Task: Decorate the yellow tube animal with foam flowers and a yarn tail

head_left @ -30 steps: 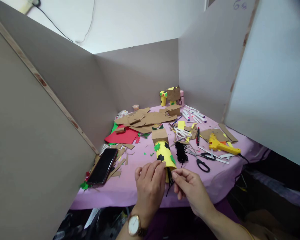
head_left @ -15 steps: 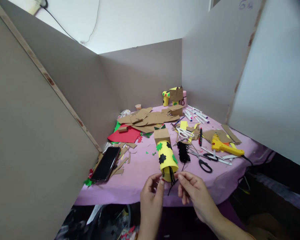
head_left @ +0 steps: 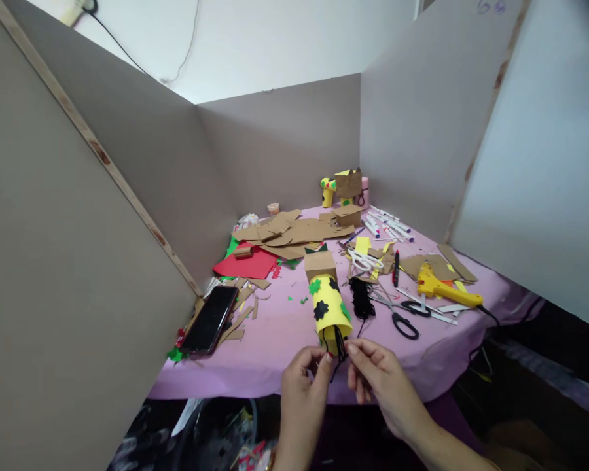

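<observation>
A yellow paper tube (head_left: 332, 306) with black and green flower cut-outs lies on the table, its open end toward me. A small cardboard box (head_left: 321, 264) with dark green pointed pieces joins its far end. Strands of black yarn (head_left: 339, 341) hang out of the near opening. At the left of that opening, my left hand (head_left: 306, 386) pinches a yarn strand between thumb and index finger. My right hand (head_left: 380, 379) is closed in a pinch on the yarn at the other side. A black yarn bundle (head_left: 361, 298) lies right of the tube.
Black-handled scissors (head_left: 405, 324), white scissors (head_left: 364, 260) and a yellow glue gun (head_left: 446, 290) lie to the right. A phone (head_left: 210, 320) rests among cardboard scraps on the left. Cardboard sheets (head_left: 294, 230) and markers (head_left: 387, 224) lie farther back, with partitions (head_left: 279, 144) around.
My left hand has moved slightly right, closing its pinch by the yarn at the tube's opening. My right hand stays nearly in place. The view has shifted a little.
</observation>
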A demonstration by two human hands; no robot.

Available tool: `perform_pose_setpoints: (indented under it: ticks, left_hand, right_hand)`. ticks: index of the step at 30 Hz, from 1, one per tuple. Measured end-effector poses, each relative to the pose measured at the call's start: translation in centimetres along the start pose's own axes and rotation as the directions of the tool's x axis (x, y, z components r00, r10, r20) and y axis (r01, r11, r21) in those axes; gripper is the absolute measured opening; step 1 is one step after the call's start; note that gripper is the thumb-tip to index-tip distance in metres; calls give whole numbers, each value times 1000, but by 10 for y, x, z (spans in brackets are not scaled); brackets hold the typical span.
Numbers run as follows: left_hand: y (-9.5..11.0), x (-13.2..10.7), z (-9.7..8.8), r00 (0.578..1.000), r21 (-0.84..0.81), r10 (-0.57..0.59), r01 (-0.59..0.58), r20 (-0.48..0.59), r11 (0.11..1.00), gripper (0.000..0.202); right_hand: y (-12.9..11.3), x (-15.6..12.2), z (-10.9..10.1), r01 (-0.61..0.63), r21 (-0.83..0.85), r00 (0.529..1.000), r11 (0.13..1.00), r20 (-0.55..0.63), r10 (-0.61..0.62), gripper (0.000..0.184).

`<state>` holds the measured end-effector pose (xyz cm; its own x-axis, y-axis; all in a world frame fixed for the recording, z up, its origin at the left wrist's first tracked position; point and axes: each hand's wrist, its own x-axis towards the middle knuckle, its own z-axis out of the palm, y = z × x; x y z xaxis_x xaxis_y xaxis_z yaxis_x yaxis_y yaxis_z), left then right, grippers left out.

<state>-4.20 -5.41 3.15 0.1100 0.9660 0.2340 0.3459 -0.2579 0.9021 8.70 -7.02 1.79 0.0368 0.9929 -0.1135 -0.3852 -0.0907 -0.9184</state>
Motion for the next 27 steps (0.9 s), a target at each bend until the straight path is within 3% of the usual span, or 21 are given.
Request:
perform_pose_setpoints:
  ticks: [4,8,17,22,27]
  left_hand:
    - [4,-4,-2,982,201,186,-191,40,961,17]
    - [8,-8,-1,930,363,353,-365,102,857,14]
    - [8,-6,-4,866,405,487,-488,114,773,14]
    - [2,-9,-8,850,377,526,-498,32,781,15]
    - [-2,-8,-10,856,372,515,-464,-46,804,11]
  right_hand:
    - [0,-1,1,14,-1,999,1000,28,-14,37]
    - [-3,0,1,49,-18,998,999,36,-48,37]
    - [-6,4,-3,137,-113,990,984,30,-134,33]
    - [-10,2,1,-18,150,997,989,82,6,28]
    - [-19,-4,8,-225,422,961,878,242,130,26]
